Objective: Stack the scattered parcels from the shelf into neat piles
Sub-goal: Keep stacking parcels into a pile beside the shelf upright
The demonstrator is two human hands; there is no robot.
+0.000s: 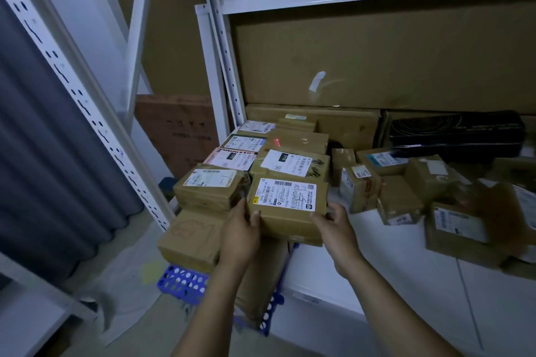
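L hand (242,222) + R hand (329,220) grip labelled parcel (287,209) by sides, seating it in row at shelf (377,255) front. Next: square w/ neighbours, fetch scattered parcels (400,197).

Parcel label (285,164) reads 010; small parcel's sticker (401,219) reads 3010.

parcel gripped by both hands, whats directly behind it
Behind the parcel, held by the left hand and right hand, sits a brown parcel with a white label, more boxes in a row beyond. Its front face is covered, so whether they touch cannot be seen.
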